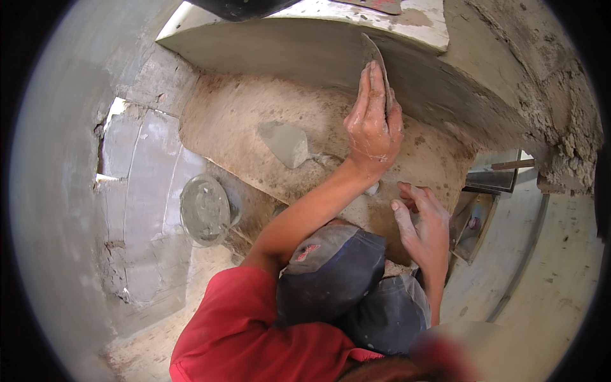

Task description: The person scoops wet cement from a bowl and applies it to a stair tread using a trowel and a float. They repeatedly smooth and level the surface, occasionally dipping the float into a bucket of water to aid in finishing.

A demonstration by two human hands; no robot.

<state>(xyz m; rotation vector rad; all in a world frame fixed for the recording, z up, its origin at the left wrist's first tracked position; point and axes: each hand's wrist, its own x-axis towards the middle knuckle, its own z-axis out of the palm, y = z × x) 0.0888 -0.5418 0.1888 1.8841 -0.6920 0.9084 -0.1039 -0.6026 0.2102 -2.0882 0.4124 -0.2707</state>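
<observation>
My left hand [374, 130] is raised against the grey plastered upright face [273, 54] in front of me. Its fingers press on a thin, curved metal scraper blade [374, 49], seen nearly edge-on. Lower and to the right, my right hand [425, 223] hovers over the stained board, thumb apart and fingers loosely bent, with nothing visible in it. A pointed trowel [286, 145] lies on the brown board [229, 121] left of my left hand. My left forearm crosses over where its handle runs.
A round bucket [205, 210] with grey residue stands at the left below the board. Above the plastered face is a pale ledge [420, 25] carrying a dark object. Rough broken mortar [569, 140] juts out at the right. My knees [334, 274] are close under the board.
</observation>
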